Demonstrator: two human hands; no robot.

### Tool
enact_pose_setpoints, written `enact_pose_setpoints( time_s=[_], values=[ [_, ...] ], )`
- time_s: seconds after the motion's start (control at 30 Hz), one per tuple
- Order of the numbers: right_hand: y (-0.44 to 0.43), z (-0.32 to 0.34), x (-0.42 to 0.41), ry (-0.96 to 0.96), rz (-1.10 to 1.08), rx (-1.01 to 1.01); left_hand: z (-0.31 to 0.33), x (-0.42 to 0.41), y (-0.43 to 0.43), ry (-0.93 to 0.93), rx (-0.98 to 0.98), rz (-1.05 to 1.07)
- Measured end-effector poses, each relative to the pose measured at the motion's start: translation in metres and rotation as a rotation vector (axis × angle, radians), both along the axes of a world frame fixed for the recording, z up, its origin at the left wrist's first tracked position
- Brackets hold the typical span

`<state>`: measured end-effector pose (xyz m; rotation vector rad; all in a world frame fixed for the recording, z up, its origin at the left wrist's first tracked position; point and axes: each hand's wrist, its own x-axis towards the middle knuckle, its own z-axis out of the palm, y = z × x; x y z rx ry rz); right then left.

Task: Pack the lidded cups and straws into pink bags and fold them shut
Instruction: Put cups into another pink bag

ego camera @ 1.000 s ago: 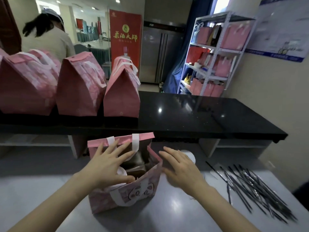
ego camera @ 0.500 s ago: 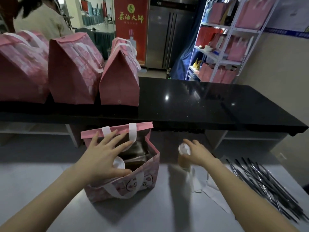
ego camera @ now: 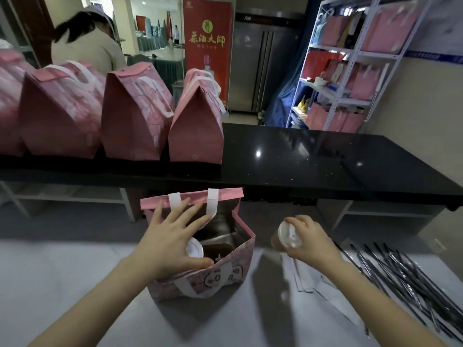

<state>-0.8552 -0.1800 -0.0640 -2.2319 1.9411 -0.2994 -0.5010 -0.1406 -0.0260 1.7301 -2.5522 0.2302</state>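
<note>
Fingers of the left hand (ego camera: 170, 244) were spread wide and straight across the mouth of the open pink bag (ego camera: 225, 274), their tips reaching toward its far rim and white handle straps, while the thumb pressed on the near rim. The bag stood upright near the middle of the white worktop (ego camera: 75, 284), toward its far edge, with a cartoon face printed on the near wall. Inside it, under the left palm, stood a lidded cup (ego camera: 194, 249), of which only the white lid showed. Just right of the bag, and apart from it, the right hand (ego camera: 310, 241) gripped a second lidded cup (ego camera: 285, 237), its fingers curled over the white lid from above; the cup looked tilted, lid turned toward the bag, and whether its base touched the worktop could not be told. Dark wrapped straws (ego camera: 413, 276) lay in a loose heap toward the right edge of the white worktop, and some flat white paper (ego camera: 305, 276) lay between them and the bag, beneath the right forearm. Behind, on the left half of a raised black worktop (ego camera: 313, 159), folded pink bags (ego camera: 135, 113) stood in a row, tops closed and handles hanging. Beyond them another person (ego camera: 87, 43) bent forward, and a white shelf rack (ego camera: 350, 71) with more pink bags stood at the far right.
</note>
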Motion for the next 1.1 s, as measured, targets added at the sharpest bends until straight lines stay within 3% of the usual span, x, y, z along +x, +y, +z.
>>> enact_pose_setpoints(
  time_s=[0.13, 0.43, 0.8, 1.1],
  values=[
    [0.022, 0.064, 0.016, -0.179, 0.126, -0.166, -0.002, 0.001, 0.005, -0.003, -0.037, 0.028],
    [0.067, 0.174, 0.078, -0.214, 0.415, -0.354, -0.003, -0.001, 0.011, 0.032, -0.067, 0.036],
    [0.047, 0.123, 0.154, -0.002, 0.525, -0.093, -0.003, 0.004, 0.019, 0.055, -0.058, 0.1],
    [0.046, 0.087, 0.173, 0.279, 0.662, -0.182, -0.007, 0.007, 0.036, 0.033, -0.055, 0.056]
  ],
)
